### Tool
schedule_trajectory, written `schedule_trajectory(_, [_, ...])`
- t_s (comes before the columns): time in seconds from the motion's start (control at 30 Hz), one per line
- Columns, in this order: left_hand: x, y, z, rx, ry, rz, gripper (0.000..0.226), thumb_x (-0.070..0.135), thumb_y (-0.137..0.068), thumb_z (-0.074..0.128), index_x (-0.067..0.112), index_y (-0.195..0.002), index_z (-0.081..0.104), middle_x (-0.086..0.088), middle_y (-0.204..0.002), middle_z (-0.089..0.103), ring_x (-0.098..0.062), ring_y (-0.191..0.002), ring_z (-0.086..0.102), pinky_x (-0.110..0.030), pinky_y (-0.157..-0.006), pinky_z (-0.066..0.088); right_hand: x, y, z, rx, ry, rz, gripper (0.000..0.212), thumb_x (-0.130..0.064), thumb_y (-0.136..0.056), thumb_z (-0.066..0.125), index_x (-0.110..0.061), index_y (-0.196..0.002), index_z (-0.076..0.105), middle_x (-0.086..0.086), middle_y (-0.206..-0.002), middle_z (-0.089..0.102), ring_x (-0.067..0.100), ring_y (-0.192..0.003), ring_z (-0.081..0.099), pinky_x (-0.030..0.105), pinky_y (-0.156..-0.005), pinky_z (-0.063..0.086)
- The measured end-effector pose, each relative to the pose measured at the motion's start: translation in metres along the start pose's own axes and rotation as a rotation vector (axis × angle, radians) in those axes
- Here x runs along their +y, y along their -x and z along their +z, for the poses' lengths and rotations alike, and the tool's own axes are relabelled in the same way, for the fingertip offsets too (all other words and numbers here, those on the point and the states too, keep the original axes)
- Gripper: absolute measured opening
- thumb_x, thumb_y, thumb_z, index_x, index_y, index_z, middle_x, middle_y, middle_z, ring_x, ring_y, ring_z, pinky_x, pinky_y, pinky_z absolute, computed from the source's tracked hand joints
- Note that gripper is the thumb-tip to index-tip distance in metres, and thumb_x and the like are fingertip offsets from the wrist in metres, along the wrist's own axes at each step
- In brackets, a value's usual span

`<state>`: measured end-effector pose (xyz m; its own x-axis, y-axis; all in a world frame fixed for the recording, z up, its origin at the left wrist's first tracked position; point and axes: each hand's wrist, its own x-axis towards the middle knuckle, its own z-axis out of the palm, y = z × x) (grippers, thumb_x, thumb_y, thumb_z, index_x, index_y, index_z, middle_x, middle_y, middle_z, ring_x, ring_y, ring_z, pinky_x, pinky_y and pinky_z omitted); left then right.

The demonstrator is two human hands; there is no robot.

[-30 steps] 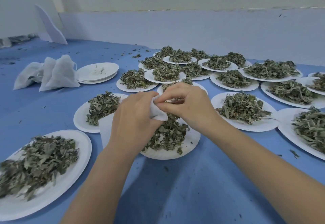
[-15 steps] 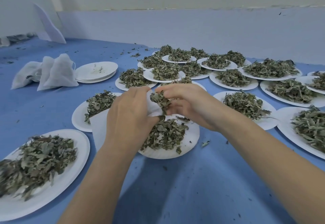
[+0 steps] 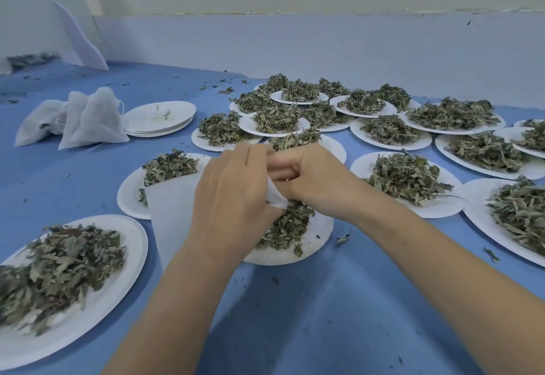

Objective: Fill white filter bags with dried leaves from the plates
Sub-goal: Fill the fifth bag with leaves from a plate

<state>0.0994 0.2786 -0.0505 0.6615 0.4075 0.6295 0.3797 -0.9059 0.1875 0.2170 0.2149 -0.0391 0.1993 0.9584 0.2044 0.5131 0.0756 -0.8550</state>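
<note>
Head view looks down over a blue surface [image 3: 295,315] with two bare forearms reaching forward from its near edge. At the near left corner sits a plate [image 3: 129,256] heaped with dried leaves. Just beyond, the left hand [image 3: 233,197] grips the mouth of a white filter bag [image 3: 171,212], fingers curled round the fabric, the bag hanging down toward the near edge. The right hand [image 3: 306,177] meets it, fingers curled and pinching the bag's rim at the opening; whether it also holds leaves cannot be told. Both hands hover over a middle plate [image 3: 309,242] carrying dried leaves [image 3: 286,227]. Farther on, many leaf-laden plates [image 3: 392,131] crowd toward the far right corner. Toward the far left lie filled bags [image 3: 94,121] beside a stack of bare plates [image 3: 159,116].
</note>
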Motion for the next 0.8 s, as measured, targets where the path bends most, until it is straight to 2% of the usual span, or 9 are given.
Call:
schedule_trajectory(0.1, [-0.005,0.0,-0.007,0.013,0.04,-0.039,0.072,0.015,-0.051,0.079,-0.001,-0.116,0.052,-0.016,-0.101,0.059,-0.031,-0.086,0.058,-0.028,-0.066,0.036,-0.001,0.0,-0.005,0.032,0.003,-0.012,0.051,0.007,-0.076,0.055,-0.028,-0.113,0.064,0.007,-0.089,0.075,0.0,-0.074,0.062,0.016,-0.066,0.049])
schedule_trajectory(0.2, [-0.012,0.002,-0.012,-0.018,0.0,-0.055,0.066,0.025,-0.058,0.078,0.003,-0.115,0.052,-0.013,-0.1,0.06,-0.032,-0.088,0.057,-0.03,-0.066,0.035,-0.004,0.002,-0.011,0.082,0.025,-0.033,0.051,0.005,-0.075,0.058,-0.037,-0.103,0.067,-0.002,-0.089,0.075,0.017,-0.091,0.069,0.04,-0.082,0.056])
schedule_trajectory(0.3, [-0.014,0.003,-0.011,0.002,-0.03,-0.079,0.049,0.02,-0.066,0.076,0.005,-0.109,0.057,-0.012,-0.095,0.063,-0.035,-0.083,0.058,-0.03,-0.062,0.034,-0.003,0.001,-0.008,0.167,0.01,-0.075,0.036,0.004,-0.073,0.064,-0.023,-0.095,0.073,-0.008,-0.083,0.074,0.0,-0.078,0.068,0.02,-0.071,0.056])
schedule_trajectory(0.37, [-0.01,0.003,-0.007,0.01,-0.017,-0.049,0.04,0.022,-0.067,0.076,0.006,-0.1,0.06,-0.011,-0.088,0.064,-0.033,-0.077,0.058,-0.029,-0.06,0.034,-0.004,0.0,0.0,0.194,0.106,-0.079,0.028,0.002,-0.072,0.066,-0.024,-0.078,0.076,-0.012,-0.065,0.071,-0.006,-0.06,0.062,0.013,-0.058,0.051])
schedule_trajectory(0.47, [-0.007,0.003,-0.004,-0.001,0.015,0.013,0.023,0.021,-0.069,0.071,0.008,-0.079,0.054,-0.007,-0.074,0.058,-0.031,-0.065,0.053,-0.03,-0.053,0.031,-0.006,-0.002,0.004,0.077,0.224,-0.039,0.051,0.005,-0.074,0.059,-0.036,-0.043,0.061,-0.017,-0.037,0.051,-0.004,-0.038,0.042,0.01,-0.044,0.033])
schedule_trajectory(0.53, [-0.01,0.003,-0.005,-0.007,0.002,0.002,0.026,0.029,-0.07,0.066,0.013,-0.076,0.047,-0.005,-0.072,0.056,-0.029,-0.064,0.05,-0.03,-0.053,0.028,-0.012,0.001,-0.004,-0.037,0.179,-0.02,0.049,0.003,-0.079,0.057,-0.039,-0.057,0.066,-0.009,-0.052,0.063,-0.001,-0.047,0.045,0.014,-0.051,0.038])
schedule_trajectory(0.63, [-0.019,0.003,-0.008,-0.01,-0.124,-0.046,0.025,0.023,-0.071,0.067,0.008,-0.086,0.053,-0.008,-0.076,0.059,-0.034,-0.07,0.054,-0.033,-0.055,0.034,-0.014,0.007,-0.026,-0.026,-0.049,0.023,0.024,-0.01,-0.086,0.059,-0.028,-0.097,0.071,-0.003,-0.096,0.074,0.006,-0.081,0.068,0.019,-0.074,0.055])
schedule_trajectory(0.7, [-0.022,0.003,-0.009,-0.063,-0.206,-0.084,0.022,0.011,-0.069,0.066,0.007,-0.085,0.052,-0.01,-0.077,0.058,-0.036,-0.073,0.054,-0.033,-0.056,0.032,-0.009,0.009,-0.036,-0.015,0.065,0.059,0.022,-0.02,-0.085,0.061,-0.032,-0.102,0.069,-0.008,-0.102,0.071,0.004,-0.089,0.067,0.024,-0.081,0.055])
schedule_trajectory(0.8, [-0.023,0.003,-0.008,-0.165,-0.303,-0.142,0.023,0.012,-0.071,0.059,0.013,-0.077,0.037,-0.006,-0.078,0.052,-0.029,-0.073,0.048,-0.031,-0.059,0.027,-0.002,0.014,-0.037,-0.174,0.412,0.193,0.034,-0.046,-0.076,0.066,-0.044,-0.109,0.06,-0.015,-0.109,0.063,-0.001,-0.094,0.059,0.021,-0.079,0.046])
